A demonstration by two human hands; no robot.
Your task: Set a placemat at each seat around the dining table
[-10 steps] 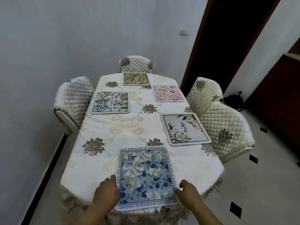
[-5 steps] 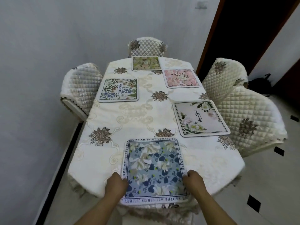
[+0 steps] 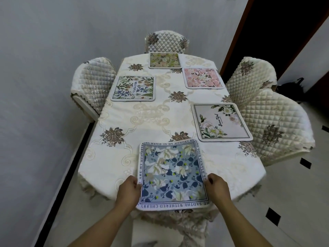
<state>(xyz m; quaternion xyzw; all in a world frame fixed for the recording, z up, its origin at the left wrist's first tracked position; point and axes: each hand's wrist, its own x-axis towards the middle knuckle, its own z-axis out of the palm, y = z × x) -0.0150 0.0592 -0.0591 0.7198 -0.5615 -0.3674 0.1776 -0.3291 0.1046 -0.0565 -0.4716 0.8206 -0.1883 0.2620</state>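
Hands point(image 3: 172, 190) pinch the blue placemat point(image 3: 171, 172) bordered "WATCH IN MY MEMORY", "WITHERED CHERRY".

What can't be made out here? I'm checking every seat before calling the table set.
- Head view: near seat, cut off below the blue placemat; no chair shows.
- Fingertips of the left hand and right hand, tucked at the mat's edges.
- Tiny emblem text on the pink placemat and green placemat.

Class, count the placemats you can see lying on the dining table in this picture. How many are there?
5. Blue placemat at the near end between both hands; white placemat and pink placemat on the right; green placemat at the far end; botanical placemat on the left. None appears hidden.
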